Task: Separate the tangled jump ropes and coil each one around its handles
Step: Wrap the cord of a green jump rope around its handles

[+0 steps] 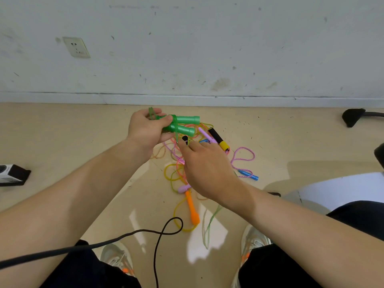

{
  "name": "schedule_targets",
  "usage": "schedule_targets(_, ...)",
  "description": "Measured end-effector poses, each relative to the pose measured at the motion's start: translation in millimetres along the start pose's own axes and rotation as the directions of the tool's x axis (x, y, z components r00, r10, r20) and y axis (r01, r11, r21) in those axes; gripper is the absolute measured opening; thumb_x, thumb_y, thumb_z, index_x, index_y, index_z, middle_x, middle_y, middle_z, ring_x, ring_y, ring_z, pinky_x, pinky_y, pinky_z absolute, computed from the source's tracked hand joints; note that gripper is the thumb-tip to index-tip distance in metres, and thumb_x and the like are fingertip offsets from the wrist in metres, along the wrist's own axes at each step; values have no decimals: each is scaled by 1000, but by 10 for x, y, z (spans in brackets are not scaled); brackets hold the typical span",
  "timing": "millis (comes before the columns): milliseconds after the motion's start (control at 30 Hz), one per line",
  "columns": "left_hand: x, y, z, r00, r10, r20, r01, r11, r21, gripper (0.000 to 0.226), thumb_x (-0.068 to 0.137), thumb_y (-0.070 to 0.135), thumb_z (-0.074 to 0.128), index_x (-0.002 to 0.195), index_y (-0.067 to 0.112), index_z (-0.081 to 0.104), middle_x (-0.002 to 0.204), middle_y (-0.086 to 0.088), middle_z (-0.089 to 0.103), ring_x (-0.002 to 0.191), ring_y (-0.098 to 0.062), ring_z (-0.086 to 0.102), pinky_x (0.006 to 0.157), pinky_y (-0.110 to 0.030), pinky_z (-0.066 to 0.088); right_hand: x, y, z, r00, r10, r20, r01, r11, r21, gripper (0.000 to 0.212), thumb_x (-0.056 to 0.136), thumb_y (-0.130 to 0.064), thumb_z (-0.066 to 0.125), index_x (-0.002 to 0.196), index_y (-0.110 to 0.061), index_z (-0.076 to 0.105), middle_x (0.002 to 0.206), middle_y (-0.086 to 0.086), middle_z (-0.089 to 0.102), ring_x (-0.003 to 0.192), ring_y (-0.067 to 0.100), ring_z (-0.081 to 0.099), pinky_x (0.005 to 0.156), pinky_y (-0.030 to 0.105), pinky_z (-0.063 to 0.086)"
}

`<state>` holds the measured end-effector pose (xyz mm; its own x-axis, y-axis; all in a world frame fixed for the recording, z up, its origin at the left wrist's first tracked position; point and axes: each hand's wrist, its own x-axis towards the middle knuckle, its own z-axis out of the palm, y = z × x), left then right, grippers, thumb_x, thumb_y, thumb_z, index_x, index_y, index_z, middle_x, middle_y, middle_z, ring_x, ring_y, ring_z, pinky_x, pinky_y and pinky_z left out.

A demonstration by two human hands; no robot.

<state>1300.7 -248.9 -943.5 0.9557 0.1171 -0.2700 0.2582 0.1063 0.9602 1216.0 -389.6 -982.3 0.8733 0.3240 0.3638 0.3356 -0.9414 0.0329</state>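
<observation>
Left hand [145,132] fingers wrapped round two green plastic rope handles [184,123]. Right hand [207,169] over tangled coloured ropes [178,163]; fingers' hold hard to tell.

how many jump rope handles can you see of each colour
green handles: 2
pink handles: 2
blue handles: 2
orange handle: 1
black and yellow handle: 1
total: 8, leaving out a black tip by the right hand that is too hidden to tell
</observation>
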Motion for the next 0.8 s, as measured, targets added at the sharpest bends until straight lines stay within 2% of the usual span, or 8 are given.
schedule_targets(67,21,7,-16,995,-97,16,98,993,-73,30,89,0,70,114,3,55,110,-14,60,89,-27,71,67,-35,63,-19,-10,31,1000,-9,-25,8,999,-53,61,69,-26,76,126,-7,65,79,1,67,67,24,61,65,32,45)
schedule_targets(200,19,28,-38,986,-159,41,162,983,-90,40,84,7,77,117,0,55,112,-15,59,97,-31,72,73,-35,63,-53,-69,18,997,4,82,2,997,-79,90,59,-46,86,133,-2,59,91,7,68,77,27,64,72,38,50)
schedule_targets(433,-43,24,13,992,-124,-6,124,991,-40,48,77,-1,81,117,1,55,123,-17,60,89,-26,72,59,-24,60,-77,-153,7,986,-16,169,36,993,-115,85,79,-41,69,147,2,40,109,14,61,90,31,60,76,42,45)
schedule_targets(533,-40,33,14,993,-117,7,117,993,-16,45,77,-4,79,115,3,57,127,-19,60,84,-25,73,56,-22,58,-32,-185,-69,953,79,293,-154,958,242,69,94,-37,50,152,-8,28,120,9,58,108,31,58,84,41,44)
schedule_targets(600,-47,63,16,991,-119,60,120,992,-25,44,78,-3,79,116,3,58,127,-19,61,84,-24,74,58,-23,59,41,-109,-116,854,184,486,-460,706,539,49,96,-40,49,141,-20,44,106,1,65,104,26,63,85,38,49)
schedule_targets(667,-71,110,19,985,-105,135,112,993,-42,41,79,-3,77,115,3,58,123,-19,64,85,-25,74,65,-28,62,110,-7,-124,770,179,613,-635,318,704,31,96,-34,54,125,-24,59,99,-1,71,102,18,66,96,39,50)
schedule_targets(733,-114,158,26,973,-83,214,96,994,-52,40,81,-4,75,117,2,58,113,-15,66,85,-25,75,69,-30,62,152,114,-124,772,113,625,-635,98,767,24,96,-20,54,114,-21,69,112,-4,71,110,9,62,102,30,44)
schedule_targets(800,-152,189,34,957,-61,282,80,995,-57,42,81,-6,73,120,0,57,107,-13,66,81,-24,75,65,-28,61,182,208,-116,796,41,604,-603,-22,797,27,95,-16,49,102,-24,74,115,-10,70,114,6,58,105,32,39)
